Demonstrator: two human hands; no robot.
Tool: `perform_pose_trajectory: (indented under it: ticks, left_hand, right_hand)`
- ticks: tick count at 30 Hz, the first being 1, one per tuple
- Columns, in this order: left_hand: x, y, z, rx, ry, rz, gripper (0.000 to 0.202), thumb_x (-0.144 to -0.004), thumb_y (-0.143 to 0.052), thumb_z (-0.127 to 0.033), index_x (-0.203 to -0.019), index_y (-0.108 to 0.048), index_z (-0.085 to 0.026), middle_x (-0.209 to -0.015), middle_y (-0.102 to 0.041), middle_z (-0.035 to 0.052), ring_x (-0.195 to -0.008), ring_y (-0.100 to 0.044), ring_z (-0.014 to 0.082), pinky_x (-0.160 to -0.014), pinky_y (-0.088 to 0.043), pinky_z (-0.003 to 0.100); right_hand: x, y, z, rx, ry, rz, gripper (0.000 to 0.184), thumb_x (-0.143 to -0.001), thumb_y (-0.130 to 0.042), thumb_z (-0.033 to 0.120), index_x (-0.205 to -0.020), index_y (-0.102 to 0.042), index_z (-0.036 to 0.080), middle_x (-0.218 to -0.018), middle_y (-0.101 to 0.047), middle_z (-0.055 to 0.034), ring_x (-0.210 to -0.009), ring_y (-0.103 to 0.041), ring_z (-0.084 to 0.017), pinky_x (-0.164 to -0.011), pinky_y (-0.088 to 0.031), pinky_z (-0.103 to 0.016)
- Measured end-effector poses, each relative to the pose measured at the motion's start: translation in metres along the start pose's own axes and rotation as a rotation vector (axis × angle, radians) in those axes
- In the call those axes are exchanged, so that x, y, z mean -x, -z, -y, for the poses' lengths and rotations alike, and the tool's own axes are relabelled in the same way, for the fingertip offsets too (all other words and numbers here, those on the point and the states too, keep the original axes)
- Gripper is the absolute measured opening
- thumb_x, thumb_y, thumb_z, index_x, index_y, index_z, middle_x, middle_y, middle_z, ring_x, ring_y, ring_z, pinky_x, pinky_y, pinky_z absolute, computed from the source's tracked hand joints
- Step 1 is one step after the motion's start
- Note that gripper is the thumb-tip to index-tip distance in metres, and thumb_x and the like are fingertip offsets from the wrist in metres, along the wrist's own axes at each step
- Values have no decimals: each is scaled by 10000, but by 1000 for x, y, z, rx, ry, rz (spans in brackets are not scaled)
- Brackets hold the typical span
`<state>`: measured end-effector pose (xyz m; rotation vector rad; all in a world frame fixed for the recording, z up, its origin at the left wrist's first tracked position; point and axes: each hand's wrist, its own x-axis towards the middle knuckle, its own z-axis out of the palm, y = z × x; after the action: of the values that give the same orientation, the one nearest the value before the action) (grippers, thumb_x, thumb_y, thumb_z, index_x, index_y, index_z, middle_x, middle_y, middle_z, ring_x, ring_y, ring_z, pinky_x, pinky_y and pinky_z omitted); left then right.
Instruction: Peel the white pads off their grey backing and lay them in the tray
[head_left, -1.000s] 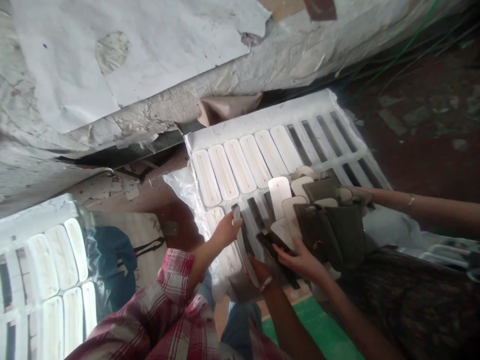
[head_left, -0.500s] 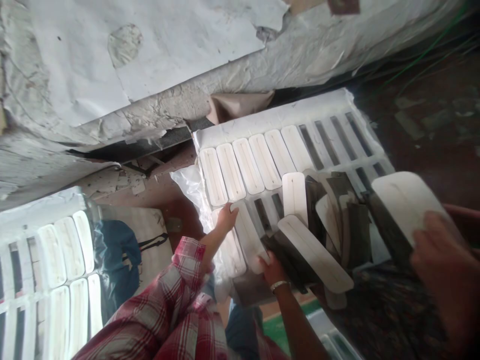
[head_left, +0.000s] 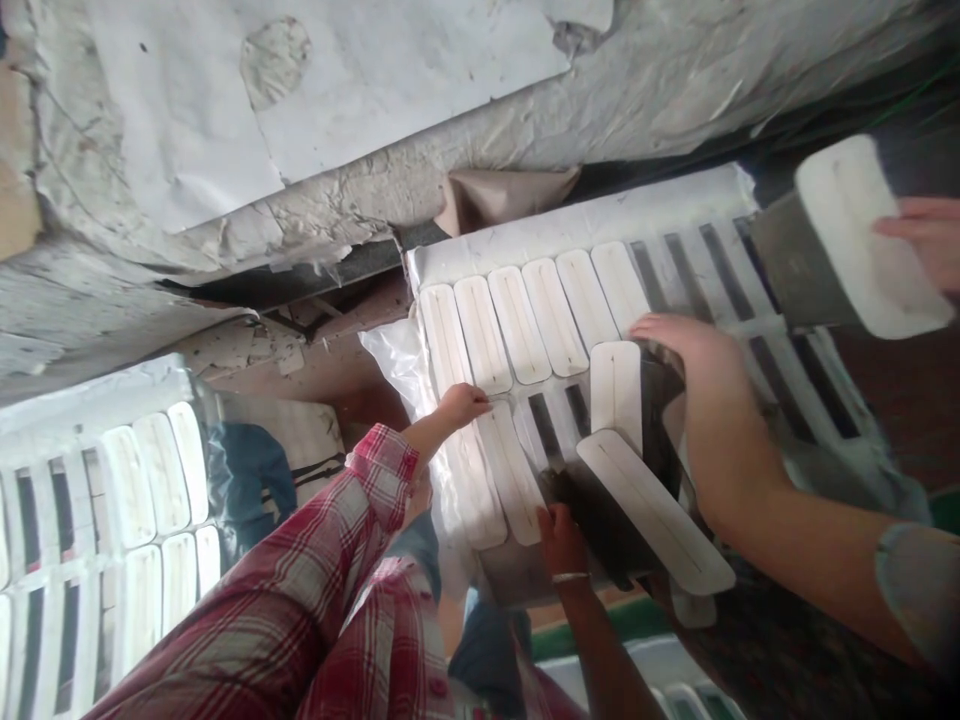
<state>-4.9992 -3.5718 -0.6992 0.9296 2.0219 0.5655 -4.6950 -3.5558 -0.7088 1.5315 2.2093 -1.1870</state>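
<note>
My left hand, at the end of a red plaid sleeve, is closed with its fingers at the upper end of a long white round-ended strip. At the strip's lower end my right hand, with a bracelet on the wrist, has its fingers closed on the edge. The strip lies over a pale slotted frame, beside another white strip on its left. Just right of my right hand rests a loose pile with dark sheets and a slanted white strip on top.
A co-worker's hand reaches over the pile; another hand holds a white strip with a dark sheet. A row of white strips fills part of the frame's upper side. A second slotted frame stands left, a paper-covered surface behind.
My hands stay at the two ends of the strip. The co-worker's held strip has moved up and away at the right, and a co-worker's other hand now reaches over the pile.
</note>
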Motion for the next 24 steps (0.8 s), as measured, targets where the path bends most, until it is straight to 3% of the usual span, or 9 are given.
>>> perform_pose_trajectory:
  ticks: [4,8,15,20,24]
  left_hand:
    - [3,8,14,54,-25,16,279,-739,-569,-361,-810,-702,-126,-682,-630,2,-636,-546,110,-599,-410,200]
    - [1,9,13,8,-29,-5,259,-744,-574,-351,-805,-704,-135,-682,-632,5,-617,-542,111,-599,-409,213]
    - [-9,0,-7,-203,-54,3,319,-815,-499,-396,-822,-694,-144,-725,-631,50,-677,-560,158,-650,-432,257]
    - [-11,-4,-11,-350,-46,24,352,-860,-443,-412,-879,-667,-140,-837,-622,79,-777,-583,193,-718,-449,282]
    - [-8,-13,-16,-431,-15,2,270,-873,-449,-322,-907,-625,-120,-896,-586,89,-800,-590,203,-703,-458,288]
  right_hand:
    - [-1,-15,-7,68,103,-162,512,-740,-222,690,-716,-465,240,-637,-576,-43,-642,-619,-172,-546,-432,-277]
    - [-11,-26,-16,127,212,-270,636,-796,-192,701,-709,-502,153,-641,-597,-94,-613,-618,-169,-522,-352,-241]
    - [-23,-28,-26,184,139,-188,586,-803,-260,673,-702,-505,151,-525,-546,-76,-523,-587,-172,-486,-263,-218]
    - [-25,-22,-19,193,58,-62,330,-832,-424,452,-725,-509,152,-512,-549,-34,-415,-527,-124,-455,-266,-194]
    - [-27,-16,-15,171,2,79,375,-868,-342,421,-714,-531,137,-427,-484,4,-303,-440,-55,-440,-249,-162]
